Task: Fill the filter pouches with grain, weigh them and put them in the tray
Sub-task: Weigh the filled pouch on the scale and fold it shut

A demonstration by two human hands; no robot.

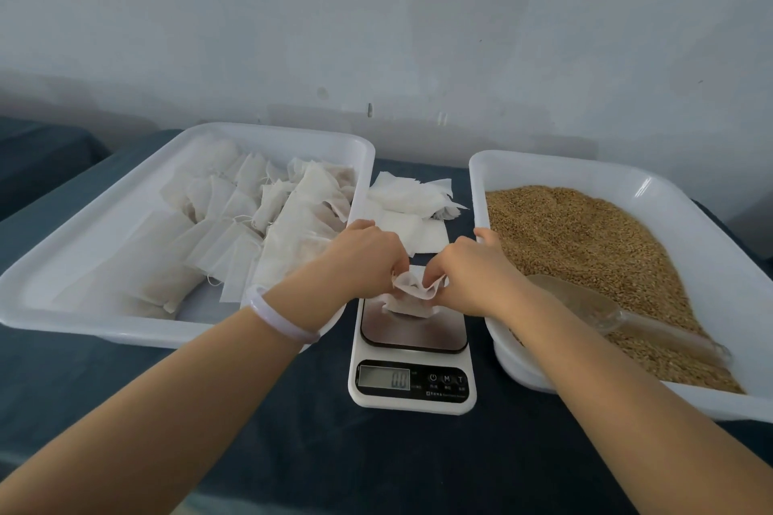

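Note:
A white filter pouch [412, 295] is pinched at its mouth between my left hand [364, 259] and my right hand [477, 272], just above the steel platform of a white kitchen scale [414, 372]. The pouch's lower end touches or nearly touches the platform. The scale's display shows a low reading that I cannot make out. A white tray [585, 169] on the right holds brown grain [585, 238] with a clear plastic scoop [602, 311] lying in it. A white tray [125, 197] on the left holds several pouches [259, 217].
A loose pile of flat empty pouches [410, 201] lies on the dark blue table cover [293, 431] between the two trays, behind the scale. A pale bangle [278, 322] circles my left wrist. A grey wall stands close behind the trays.

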